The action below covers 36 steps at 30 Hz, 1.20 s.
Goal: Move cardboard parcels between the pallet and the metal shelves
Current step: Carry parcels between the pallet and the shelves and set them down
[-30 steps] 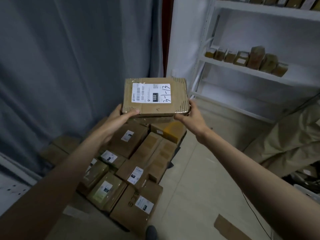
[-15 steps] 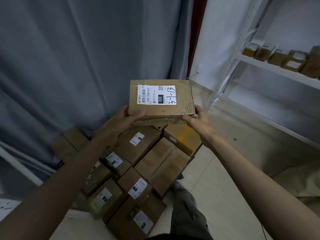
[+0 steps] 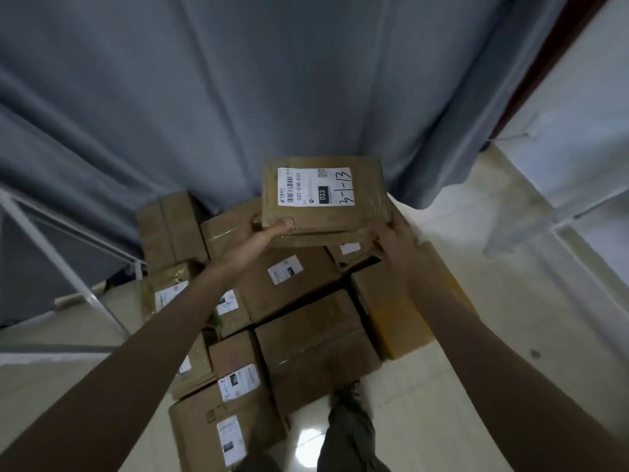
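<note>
I hold a flat cardboard parcel (image 3: 323, 216) with a white label marked "3-1-13" low over the pile of parcels. My left hand (image 3: 263, 235) grips its near left corner, thumb on top. My right hand (image 3: 391, 236) grips its near right corner, fingers curled under the edge. Below it lie several taped cardboard parcels (image 3: 299, 321) packed close together on the floor, most with white labels. One box at the right (image 3: 405, 301) has a yellow side. The pallet under them is hidden.
A grey curtain (image 3: 238, 97) hangs right behind the pile. A white metal frame (image 3: 68, 267) slants at the left. White shelf rails (image 3: 585, 212) show at the right edge. My leg and shoe (image 3: 347, 424) stand on the pale tiled floor (image 3: 476, 335) beside the pile.
The view has swung left and down, away from the shelves. The held parcel has come down closer to the pile, and both hands keep their grip.
</note>
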{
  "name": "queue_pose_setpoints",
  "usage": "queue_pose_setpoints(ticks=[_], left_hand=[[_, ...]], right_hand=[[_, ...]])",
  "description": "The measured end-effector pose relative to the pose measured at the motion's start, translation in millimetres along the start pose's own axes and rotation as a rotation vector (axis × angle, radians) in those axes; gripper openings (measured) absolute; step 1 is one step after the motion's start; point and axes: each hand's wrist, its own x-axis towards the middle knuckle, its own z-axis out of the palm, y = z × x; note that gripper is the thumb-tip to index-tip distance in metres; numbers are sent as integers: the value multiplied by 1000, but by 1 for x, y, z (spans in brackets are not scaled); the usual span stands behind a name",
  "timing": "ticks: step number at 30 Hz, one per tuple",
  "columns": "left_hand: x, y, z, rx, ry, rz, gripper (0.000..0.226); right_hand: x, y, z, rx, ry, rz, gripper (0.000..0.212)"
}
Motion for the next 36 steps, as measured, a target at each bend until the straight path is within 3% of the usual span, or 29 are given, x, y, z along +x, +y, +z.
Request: queue_pose_setpoints(ticks=[2,9,15,24,31,36], left_hand=[[5,-1,4,-33,60,-28,102],[2,-10,-5,-138,116,-22,77],[2,-5,-11,-137,89,-3,101],[10,27,-21,-224,292,137,84],[64,54,-1,-281,423,148,71],[135,33,30,-293,458,62,68]], right_hand=[[22,0,4,36,-22,16,30],[44,-2,18,-22,-126,129,55],[38,-18,16,11,-157,19,49],[74,-69,30,24,-260,-57,58],[148,-87,26,-16,-333,-63,58],[226,-50,21,60,-377,70,59]])
